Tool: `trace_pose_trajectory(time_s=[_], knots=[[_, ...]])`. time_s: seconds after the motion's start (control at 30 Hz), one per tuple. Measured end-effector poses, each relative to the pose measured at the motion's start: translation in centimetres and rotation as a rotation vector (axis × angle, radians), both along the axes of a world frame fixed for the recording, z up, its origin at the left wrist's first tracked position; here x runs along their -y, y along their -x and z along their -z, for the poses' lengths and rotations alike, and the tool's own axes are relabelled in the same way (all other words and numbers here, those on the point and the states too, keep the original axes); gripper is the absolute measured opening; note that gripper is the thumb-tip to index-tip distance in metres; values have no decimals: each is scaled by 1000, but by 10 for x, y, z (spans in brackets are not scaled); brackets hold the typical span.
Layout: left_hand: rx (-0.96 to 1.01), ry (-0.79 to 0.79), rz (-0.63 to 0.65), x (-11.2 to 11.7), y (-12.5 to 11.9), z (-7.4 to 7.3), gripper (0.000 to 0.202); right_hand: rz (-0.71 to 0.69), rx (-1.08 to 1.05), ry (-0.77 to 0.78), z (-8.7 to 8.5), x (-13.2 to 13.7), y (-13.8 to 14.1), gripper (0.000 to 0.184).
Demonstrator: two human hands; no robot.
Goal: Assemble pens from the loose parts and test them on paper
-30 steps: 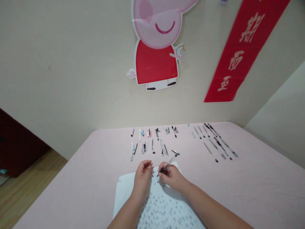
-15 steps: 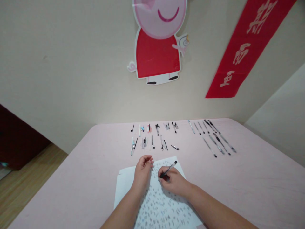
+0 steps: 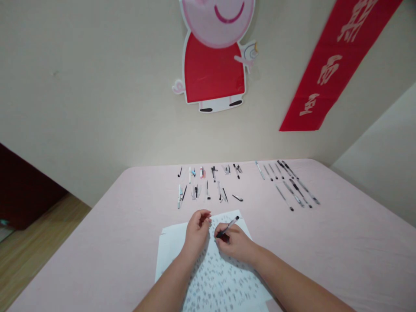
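Observation:
My right hand (image 3: 234, 242) grips a black pen (image 3: 227, 227) with its tip down on a white sheet of paper (image 3: 211, 268) covered in small handwritten marks. My left hand (image 3: 197, 229) rests on the same sheet just left of the pen, fingers curled and pinched together; I cannot make out whether anything is in them. The sheet lies on a pink table (image 3: 130, 242) in front of me.
Beyond the paper lie two rows of pens and pen parts (image 3: 208, 184), with a lone piece (image 3: 237, 198) at their right end. Several whole pens (image 3: 292, 184) lie at the far right. A cartoon pig sticker (image 3: 214, 56) and a red banner (image 3: 328, 73) hang on the wall.
The pen tip came down onto the paper and both hands shifted slightly on the sheet. The camera tilted a little, moving the scene up in view.

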State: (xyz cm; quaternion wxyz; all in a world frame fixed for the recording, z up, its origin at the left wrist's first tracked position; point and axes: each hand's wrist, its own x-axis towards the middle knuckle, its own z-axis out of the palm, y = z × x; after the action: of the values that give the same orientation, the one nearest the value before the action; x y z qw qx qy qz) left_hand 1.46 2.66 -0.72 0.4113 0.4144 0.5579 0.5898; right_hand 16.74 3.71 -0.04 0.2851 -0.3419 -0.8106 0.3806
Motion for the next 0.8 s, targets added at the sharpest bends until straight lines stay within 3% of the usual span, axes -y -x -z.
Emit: trace_pose_trajectory(time_s=[0.8], knots=[[37, 40, -2, -1, 1, -2, 15, -16, 30, -29, 2, -2, 1, 18]])
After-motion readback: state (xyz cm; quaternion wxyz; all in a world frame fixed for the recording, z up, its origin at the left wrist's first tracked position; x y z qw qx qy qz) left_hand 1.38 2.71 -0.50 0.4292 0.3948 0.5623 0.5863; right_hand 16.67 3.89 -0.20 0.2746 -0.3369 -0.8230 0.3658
